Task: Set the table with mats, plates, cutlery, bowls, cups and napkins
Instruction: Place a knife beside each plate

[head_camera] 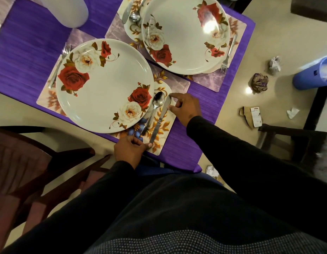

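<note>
Midway through table setting: left hand (128, 149) and right hand (184, 107) pinching knife (160, 121) ends at 4 o'clock of near plate (104, 85); 2 mats, plates, cutlery down, bowls, cups, napkins unseen.

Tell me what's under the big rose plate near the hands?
Under the near plate lies a placemat with gold leaves and blue fruit, on the purple tablecloth. Only the mat's edges show; its middle is covered by the plate, so anything else beneath cannot be seen.
</note>
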The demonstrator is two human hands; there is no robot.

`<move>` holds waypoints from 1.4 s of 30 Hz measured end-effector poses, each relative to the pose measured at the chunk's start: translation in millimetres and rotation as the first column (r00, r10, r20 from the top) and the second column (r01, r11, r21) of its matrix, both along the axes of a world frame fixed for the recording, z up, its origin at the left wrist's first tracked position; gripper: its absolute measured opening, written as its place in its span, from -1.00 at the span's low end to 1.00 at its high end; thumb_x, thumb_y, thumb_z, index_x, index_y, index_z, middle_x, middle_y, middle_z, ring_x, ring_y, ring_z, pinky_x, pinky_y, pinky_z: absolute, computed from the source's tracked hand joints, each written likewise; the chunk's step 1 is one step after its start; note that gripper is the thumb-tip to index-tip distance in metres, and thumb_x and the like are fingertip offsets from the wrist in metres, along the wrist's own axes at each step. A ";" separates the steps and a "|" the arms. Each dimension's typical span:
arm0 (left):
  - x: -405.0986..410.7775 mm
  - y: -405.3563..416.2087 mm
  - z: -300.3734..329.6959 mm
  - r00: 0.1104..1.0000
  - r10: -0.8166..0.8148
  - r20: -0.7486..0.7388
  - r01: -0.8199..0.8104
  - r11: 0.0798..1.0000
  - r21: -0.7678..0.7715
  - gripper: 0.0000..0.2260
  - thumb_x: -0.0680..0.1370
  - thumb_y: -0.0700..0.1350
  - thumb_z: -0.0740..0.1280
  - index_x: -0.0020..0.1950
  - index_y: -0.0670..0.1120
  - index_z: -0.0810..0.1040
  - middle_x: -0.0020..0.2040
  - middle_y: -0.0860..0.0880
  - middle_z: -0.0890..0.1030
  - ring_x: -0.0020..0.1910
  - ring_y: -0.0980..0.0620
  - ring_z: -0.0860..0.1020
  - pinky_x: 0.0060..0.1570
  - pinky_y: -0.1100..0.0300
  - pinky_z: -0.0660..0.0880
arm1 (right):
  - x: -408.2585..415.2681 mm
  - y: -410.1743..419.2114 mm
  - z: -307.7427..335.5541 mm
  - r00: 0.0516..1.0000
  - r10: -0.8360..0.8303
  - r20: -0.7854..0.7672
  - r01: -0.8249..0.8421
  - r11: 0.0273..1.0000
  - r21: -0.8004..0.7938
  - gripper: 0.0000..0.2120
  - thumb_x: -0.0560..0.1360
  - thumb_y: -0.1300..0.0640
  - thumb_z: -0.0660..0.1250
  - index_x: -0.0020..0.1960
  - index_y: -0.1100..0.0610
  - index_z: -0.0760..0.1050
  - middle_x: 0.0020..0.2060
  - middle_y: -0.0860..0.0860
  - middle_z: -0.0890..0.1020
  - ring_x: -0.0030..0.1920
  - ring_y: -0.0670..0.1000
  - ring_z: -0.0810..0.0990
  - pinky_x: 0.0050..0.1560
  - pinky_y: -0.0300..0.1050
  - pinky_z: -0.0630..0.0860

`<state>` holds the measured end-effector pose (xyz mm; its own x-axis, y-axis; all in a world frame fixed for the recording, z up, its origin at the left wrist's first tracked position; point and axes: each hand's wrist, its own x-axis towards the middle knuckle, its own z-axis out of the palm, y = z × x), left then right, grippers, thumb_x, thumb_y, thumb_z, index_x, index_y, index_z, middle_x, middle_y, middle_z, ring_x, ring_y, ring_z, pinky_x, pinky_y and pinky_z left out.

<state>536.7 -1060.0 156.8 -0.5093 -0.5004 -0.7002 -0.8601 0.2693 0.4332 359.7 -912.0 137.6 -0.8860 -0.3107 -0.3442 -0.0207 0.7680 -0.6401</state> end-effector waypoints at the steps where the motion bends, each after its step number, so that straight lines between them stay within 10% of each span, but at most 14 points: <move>1: 0.1 0.0 -0.5 1.000 -0.004 -0.001 0.004 1.000 0.000 -0.77 0.41 0.04 0.57 -0.17 -0.04 0.59 -0.05 -0.01 0.62 -0.05 0.06 0.59 -0.02 0.17 0.54 | 0.1 0.2 0.3 1.000 0.004 -0.002 -0.004 1.000 0.002 -0.59 0.50 0.05 0.47 0.34 -0.01 0.54 -0.17 -0.02 0.59 -0.15 -0.02 0.56 0.01 -0.06 0.60; 26: -5.5 -0.2 5.1 0.982 0.177 -0.061 -0.179 0.984 -0.021 -0.70 0.51 0.15 0.45 -0.15 -0.10 0.62 -0.23 0.00 0.65 -0.33 0.11 0.64 -0.40 0.33 0.51 | -0.9 -1.4 7.1 0.998 0.060 -0.015 -0.059 0.996 0.070 -0.49 0.54 -0.06 0.40 0.45 -0.02 0.43 -0.11 -0.01 0.53 -0.11 -0.04 0.47 -0.03 -0.12 0.48; 42: -13.1 -8.7 7.6 0.973 0.227 -0.037 -0.223 0.971 0.086 -0.72 0.54 0.10 0.43 -0.18 -0.11 0.65 -0.29 -0.04 0.68 -0.34 0.04 0.65 -0.23 0.14 0.65 | -1.9 -10.0 17.4 0.990 0.142 0.004 -0.138 0.954 0.266 -0.51 0.61 -0.27 0.15 0.51 -0.18 0.30 0.06 -0.02 0.51 0.11 0.02 0.50 -0.04 -0.07 0.45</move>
<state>523.6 -1068.7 164.3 -0.4229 -0.5489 -0.7210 -0.8730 0.0335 0.4865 357.8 -921.9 155.0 -0.8457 -0.3317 -0.4180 -0.1482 0.8985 -0.4132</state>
